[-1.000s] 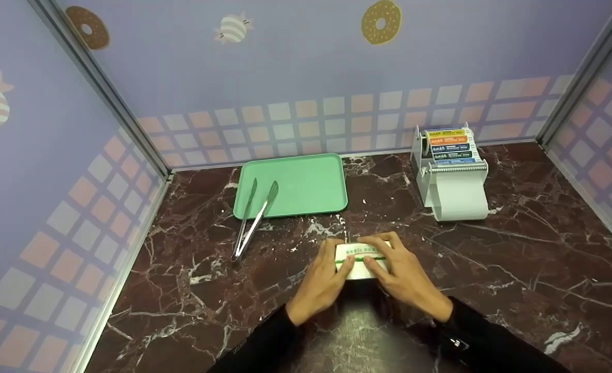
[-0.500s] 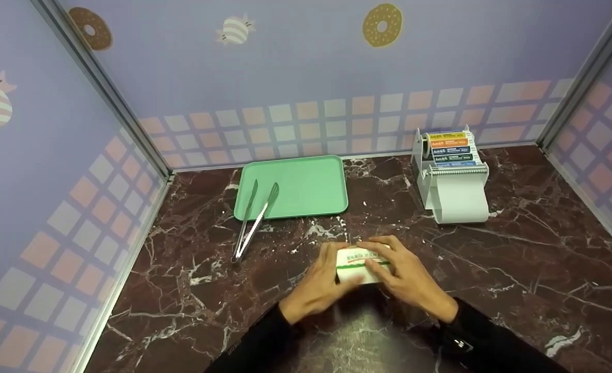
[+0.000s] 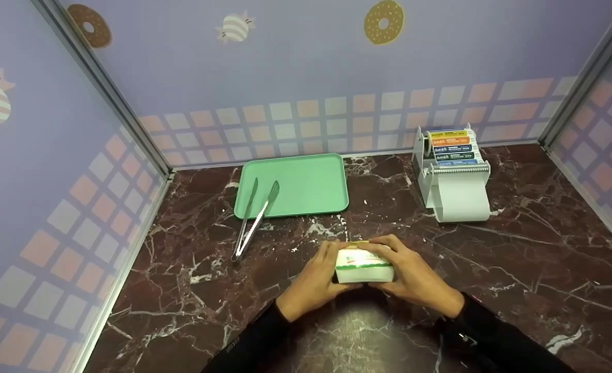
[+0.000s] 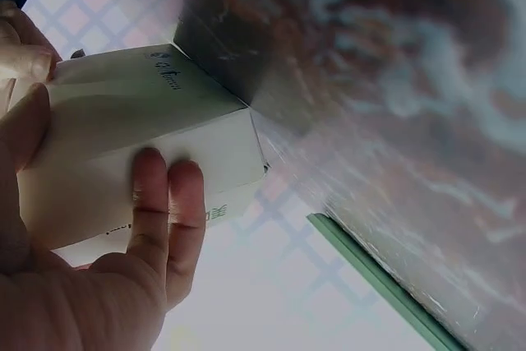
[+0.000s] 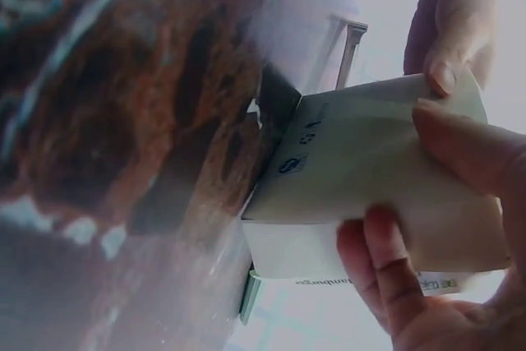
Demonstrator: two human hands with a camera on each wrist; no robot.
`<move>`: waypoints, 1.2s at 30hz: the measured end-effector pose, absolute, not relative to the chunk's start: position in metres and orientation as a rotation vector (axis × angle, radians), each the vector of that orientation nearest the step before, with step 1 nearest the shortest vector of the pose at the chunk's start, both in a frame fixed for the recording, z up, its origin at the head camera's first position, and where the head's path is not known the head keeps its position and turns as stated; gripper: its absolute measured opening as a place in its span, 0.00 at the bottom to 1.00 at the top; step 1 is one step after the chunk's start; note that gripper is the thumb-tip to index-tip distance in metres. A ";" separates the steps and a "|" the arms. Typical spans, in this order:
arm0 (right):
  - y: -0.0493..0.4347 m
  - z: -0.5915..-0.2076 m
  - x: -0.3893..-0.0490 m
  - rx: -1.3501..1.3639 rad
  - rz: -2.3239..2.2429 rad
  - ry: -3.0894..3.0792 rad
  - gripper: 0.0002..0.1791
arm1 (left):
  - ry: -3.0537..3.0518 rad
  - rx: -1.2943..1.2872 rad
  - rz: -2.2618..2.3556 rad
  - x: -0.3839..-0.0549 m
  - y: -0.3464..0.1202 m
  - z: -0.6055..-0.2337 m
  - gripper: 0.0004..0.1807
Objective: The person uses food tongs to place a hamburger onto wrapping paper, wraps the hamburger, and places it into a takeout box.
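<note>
A white cardboard hamburger box (image 3: 364,274) with a green stripe is on the counter in front of me. My left hand (image 3: 312,280) grips its left side, fingers curled over the side and thumb along the near face. On the opposite side my right hand (image 3: 414,277) holds it the same way, fingers reaching over the top edge. Both wrist views show fingers pressed to the side panels and the thumbs on the near panel, where small blue print is visible. The box is closed; its contents are hidden.
A green tray (image 3: 311,186) lies by the back wall. Metal tongs (image 3: 251,228) rest partly on it, their joined end on the marble counter (image 3: 181,311). At the back right stands a label dispenser (image 3: 453,176) with several coloured rolls and hanging white paper.
Both thumbs have moved off the top of the box down to its near side. The near face of the box now shows more. Tray, tongs and dispenser have stayed put.
</note>
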State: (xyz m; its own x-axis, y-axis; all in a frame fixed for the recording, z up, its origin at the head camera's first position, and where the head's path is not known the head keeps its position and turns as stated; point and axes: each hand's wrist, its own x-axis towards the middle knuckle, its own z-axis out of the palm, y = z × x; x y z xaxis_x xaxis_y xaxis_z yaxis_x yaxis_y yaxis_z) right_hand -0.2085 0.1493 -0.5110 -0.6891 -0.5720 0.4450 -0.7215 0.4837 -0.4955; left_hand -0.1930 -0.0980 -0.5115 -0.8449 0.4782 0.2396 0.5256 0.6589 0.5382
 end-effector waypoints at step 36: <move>0.146 -0.520 -0.213 0.981 1.067 -2.383 0.44 | -2.709 -0.715 -0.946 -0.194 -0.096 -0.512 0.34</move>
State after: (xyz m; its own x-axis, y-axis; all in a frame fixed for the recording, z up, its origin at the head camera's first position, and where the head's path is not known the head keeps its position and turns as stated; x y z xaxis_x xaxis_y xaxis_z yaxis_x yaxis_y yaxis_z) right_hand -0.2134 0.1461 -0.5204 -0.6989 -0.4502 0.5557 -0.7144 0.4768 -0.5122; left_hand -0.1941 -0.0959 -0.5120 -0.8673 0.3804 0.3212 0.4976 0.6815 0.5366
